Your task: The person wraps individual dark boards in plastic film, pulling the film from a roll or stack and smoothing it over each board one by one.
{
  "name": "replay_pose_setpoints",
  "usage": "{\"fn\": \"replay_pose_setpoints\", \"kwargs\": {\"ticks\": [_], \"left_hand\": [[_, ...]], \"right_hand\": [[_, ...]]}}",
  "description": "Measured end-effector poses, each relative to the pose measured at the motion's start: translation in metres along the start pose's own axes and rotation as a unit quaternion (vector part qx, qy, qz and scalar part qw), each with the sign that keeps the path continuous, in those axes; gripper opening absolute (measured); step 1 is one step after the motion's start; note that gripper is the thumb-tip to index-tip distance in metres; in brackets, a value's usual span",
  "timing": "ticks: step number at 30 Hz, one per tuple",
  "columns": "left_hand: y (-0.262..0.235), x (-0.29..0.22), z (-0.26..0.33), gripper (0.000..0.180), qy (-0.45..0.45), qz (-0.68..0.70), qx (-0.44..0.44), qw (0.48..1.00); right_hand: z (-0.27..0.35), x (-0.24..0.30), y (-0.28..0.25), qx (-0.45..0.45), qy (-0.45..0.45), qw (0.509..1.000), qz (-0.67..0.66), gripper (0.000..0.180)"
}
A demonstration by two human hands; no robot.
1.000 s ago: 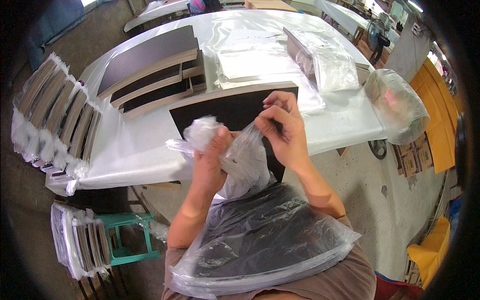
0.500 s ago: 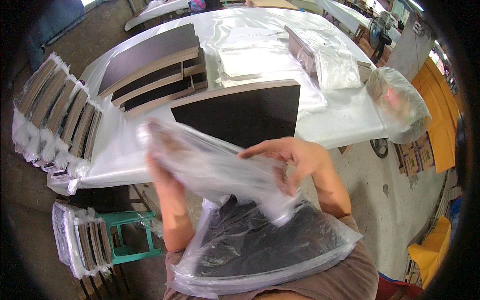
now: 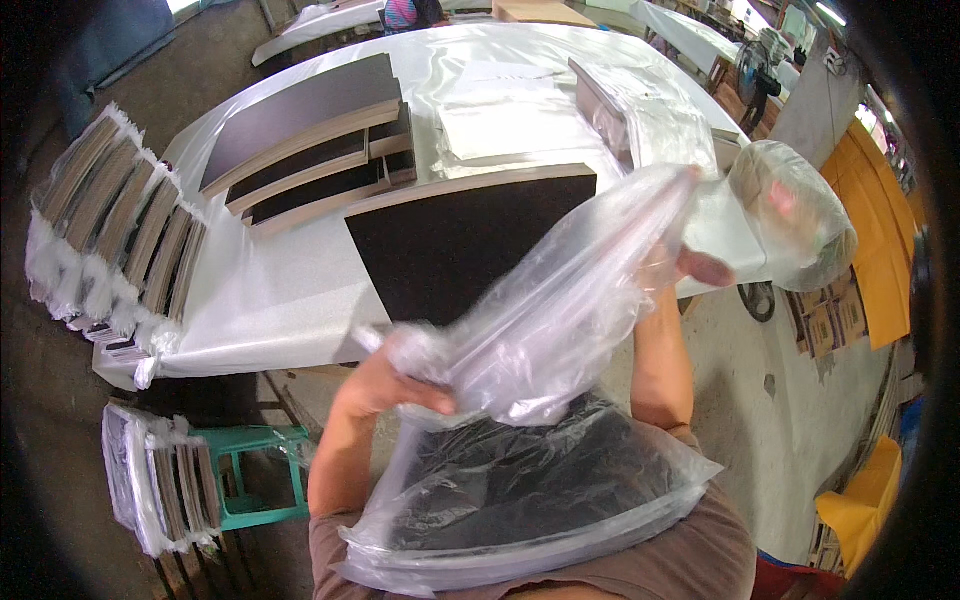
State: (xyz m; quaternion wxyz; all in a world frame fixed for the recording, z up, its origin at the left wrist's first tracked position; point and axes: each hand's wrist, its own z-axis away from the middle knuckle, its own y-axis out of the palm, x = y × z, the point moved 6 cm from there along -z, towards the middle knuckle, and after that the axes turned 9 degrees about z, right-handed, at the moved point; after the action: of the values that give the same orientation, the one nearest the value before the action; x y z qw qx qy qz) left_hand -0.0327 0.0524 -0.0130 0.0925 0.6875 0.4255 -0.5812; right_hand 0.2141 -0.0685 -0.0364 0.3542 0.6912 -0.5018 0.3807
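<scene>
Holding a clear plastic bag (image 3: 560, 310) slantwise across the middle of the frame, two hands sit at its opposite ends. The left hand (image 3: 395, 385), left of centre, has its fingers pressed together on a bunched end. The right hand (image 3: 690, 265), right of centre, is partly veiled by the film; its thumb pokes clear, but I cannot tell whether the other fingers are spread or pinching. Behind the bag, a black board (image 3: 440, 250) with a pale edge seems to lean at the near side of the worktop (image 3: 260, 310). At the bottom of the frame, a bagged board (image 3: 510, 480) lies against the brown shirt (image 3: 720, 530).

The step looks like opening out the film. A firm but light left grip should serve best, with the right end drawn out evenly, since thin plastic is likely to crease or tear under a sharp tug. Finding the mouth edge first would help. Lifting the film clear of the black board's corners should avoid snags, and the bagged board below needs steadying, or it may slide.
</scene>
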Motion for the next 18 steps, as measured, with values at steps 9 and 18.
{"fn": "replay_pose_setpoints", "kwargs": {"ticks": [9,18], "left_hand": [[-0.012,-0.014,0.017,0.041,0.071,0.017,-0.188,0.98],[-0.042,-0.007,0.014,0.051,0.071,-0.022,-0.212,0.975]], "right_hand": [[-0.024,0.0,0.103,0.331,0.151,0.931,0.005,0.069],[-0.004,0.018,0.036,0.027,0.109,0.993,-0.024,0.081]]}}
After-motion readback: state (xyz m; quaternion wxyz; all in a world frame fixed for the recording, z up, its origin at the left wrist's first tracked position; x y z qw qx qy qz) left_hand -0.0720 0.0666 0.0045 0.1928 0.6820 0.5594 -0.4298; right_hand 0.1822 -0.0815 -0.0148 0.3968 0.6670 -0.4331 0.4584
